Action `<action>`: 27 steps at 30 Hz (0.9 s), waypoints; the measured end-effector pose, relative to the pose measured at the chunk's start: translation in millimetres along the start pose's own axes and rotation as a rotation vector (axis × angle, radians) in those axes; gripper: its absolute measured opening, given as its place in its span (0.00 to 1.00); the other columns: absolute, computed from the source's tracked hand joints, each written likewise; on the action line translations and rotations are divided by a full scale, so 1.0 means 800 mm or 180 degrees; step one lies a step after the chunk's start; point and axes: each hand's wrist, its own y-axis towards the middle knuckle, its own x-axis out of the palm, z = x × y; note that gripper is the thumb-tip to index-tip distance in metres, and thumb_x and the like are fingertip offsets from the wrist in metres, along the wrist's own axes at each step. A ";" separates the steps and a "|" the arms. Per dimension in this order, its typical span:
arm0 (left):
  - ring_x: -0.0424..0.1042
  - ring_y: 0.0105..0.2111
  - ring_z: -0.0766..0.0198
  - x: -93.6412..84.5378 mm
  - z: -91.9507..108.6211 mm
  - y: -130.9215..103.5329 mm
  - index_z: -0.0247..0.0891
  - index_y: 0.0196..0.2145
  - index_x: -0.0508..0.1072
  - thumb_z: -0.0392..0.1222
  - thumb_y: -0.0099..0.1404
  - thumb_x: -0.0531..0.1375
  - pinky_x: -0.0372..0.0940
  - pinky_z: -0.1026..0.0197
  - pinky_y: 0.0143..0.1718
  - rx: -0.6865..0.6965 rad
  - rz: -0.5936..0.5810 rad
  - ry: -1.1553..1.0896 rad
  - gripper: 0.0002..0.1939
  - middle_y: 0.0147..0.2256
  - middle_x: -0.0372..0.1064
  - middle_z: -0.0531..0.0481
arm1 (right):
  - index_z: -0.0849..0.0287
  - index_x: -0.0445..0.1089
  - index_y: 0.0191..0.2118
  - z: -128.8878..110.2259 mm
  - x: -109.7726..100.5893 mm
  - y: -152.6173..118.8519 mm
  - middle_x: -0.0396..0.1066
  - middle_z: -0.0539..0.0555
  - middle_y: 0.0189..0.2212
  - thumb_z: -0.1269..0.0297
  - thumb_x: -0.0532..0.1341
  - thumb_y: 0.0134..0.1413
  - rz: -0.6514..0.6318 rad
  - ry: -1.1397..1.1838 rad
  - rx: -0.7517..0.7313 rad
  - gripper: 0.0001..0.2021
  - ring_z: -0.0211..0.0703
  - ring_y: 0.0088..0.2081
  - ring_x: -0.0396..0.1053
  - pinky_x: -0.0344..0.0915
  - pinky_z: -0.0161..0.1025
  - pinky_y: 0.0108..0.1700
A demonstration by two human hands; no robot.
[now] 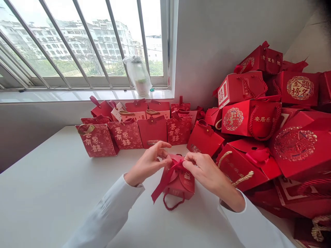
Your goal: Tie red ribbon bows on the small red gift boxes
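A small red gift box with gold lettering stands on the white table, a dark red rope handle hanging at its near side. A red ribbon is looped and crossed on its top, with one long tail hanging down to the left. My left hand is at the upper left of the box, thumb and fingers closed on the ribbon. On the right side of the knot, my right hand pinches the ribbon between thumb and forefinger.
Several small red boxes stand in rows behind the hands. A tall pile of red boxes with rope handles fills the right side of the table. A bagged bottle sits on the windowsill, before a barred window.
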 end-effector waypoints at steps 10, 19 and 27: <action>0.61 0.27 0.67 -0.026 -0.004 0.001 0.36 0.44 0.63 0.42 0.55 0.58 0.58 0.64 0.29 -0.0374 0.0178 0.0001 0.19 0.28 0.63 0.54 | 0.58 0.53 0.17 0.002 -0.004 0.001 0.51 0.45 0.16 0.68 0.52 0.47 0.0006 -0.0187 0.0251 0.11 0.35 0.21 0.49 0.45 0.34 0.23; 0.66 0.28 0.66 -0.028 0.009 -0.009 0.39 0.44 0.65 0.53 0.62 0.54 0.59 0.65 0.27 -0.0256 0.0068 0.0686 0.18 0.32 0.66 0.52 | 0.56 0.63 0.25 0.013 -0.007 0.001 0.66 0.46 0.22 0.61 0.54 0.53 0.0055 -0.0075 -0.0057 0.09 0.37 0.24 0.60 0.53 0.34 0.26; 0.64 0.33 0.65 0.003 0.016 -0.022 0.42 0.33 0.68 0.44 0.60 0.59 0.60 0.63 0.35 0.0349 0.0395 0.2095 0.05 0.36 0.61 0.52 | 0.58 0.63 0.23 0.012 -0.008 0.000 0.65 0.46 0.22 0.60 0.55 0.55 -0.0036 0.0019 -0.0127 0.12 0.35 0.24 0.59 0.53 0.32 0.26</action>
